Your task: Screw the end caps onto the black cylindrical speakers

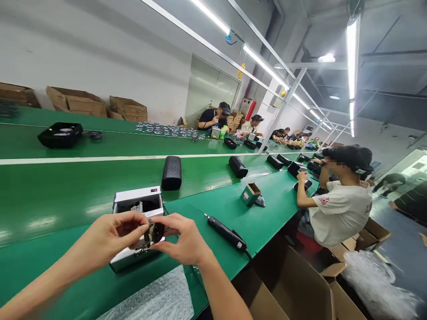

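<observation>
Both hands, the left hand (111, 238) and right hand (185, 240), pinch a small round black part (156, 232) between their fingertips. It is dark and disc-like with a paler centre, held over a white box (136, 202) on the green tabletop (233, 209). A black electric screwdriver (227, 233) lies at three o'clock.

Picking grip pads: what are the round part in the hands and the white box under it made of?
Round part: dark, glossy, probably plastic or rubber with a metal centre; too small to be sure. White box: smooth painted metal or hard plastic, with sharp edges and an even sheen.
</observation>
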A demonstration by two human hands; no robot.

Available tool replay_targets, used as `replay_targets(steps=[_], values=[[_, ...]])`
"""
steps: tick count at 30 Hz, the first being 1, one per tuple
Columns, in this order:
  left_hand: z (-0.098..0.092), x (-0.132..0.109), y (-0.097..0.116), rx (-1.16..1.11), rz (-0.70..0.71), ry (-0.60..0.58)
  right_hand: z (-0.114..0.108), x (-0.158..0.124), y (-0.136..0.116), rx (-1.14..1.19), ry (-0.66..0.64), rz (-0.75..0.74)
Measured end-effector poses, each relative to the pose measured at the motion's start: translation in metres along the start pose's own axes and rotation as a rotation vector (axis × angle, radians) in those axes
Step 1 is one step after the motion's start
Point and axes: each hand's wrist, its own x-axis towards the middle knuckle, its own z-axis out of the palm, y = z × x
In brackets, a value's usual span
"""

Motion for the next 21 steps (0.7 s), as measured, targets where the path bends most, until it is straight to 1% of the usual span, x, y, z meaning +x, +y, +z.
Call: replay_targets(steps=[3,5,7,8,10,11,13,15,18,21], values=[[0.004,0.003,0.007,0.054,-0.025,-0.002,-0.005,-0.006,0.001,0.03,0.035,-0.005],[0.002,0.009,0.017,0.153,-0.007,0.05,-0.01,-0.012,0.004,0.082,0.089,-0.007],[-0.007,0.018,0.026,0.332,0.04,0.141,-0.014,-0.02,0.008,0.157,0.157,0.003],[-0.013,0.024,0.028,0.458,0.058,0.186,-0.017,-0.024,0.012,0.198,0.191,0.014],[-0.028,0.035,0.027,0.549,0.007,0.238,-0.022,-0.03,0.018,0.284,0.242,0.04],[-0.036,0.04,0.023,0.586,-0.023,0.241,-0.025,-0.033,0.021,0.324,0.256,0.053],[-0.047,0.047,0.014,0.642,-0.076,0.212,-0.029,-0.036,0.025,0.389,0.268,0.074],[-0.053,0.052,0.005,0.687,-0.102,0.145,-0.032,-0.038,0.026,0.436,0.263,0.091],[-0.053,0.057,-0.003,0.719,-0.098,0.041,-0.033,-0.039,0.026,0.493,0.244,0.11],[-0.052,0.059,-0.003,0.722,-0.079,-0.01,-0.032,-0.04,0.027,0.544,0.228,0.124]])
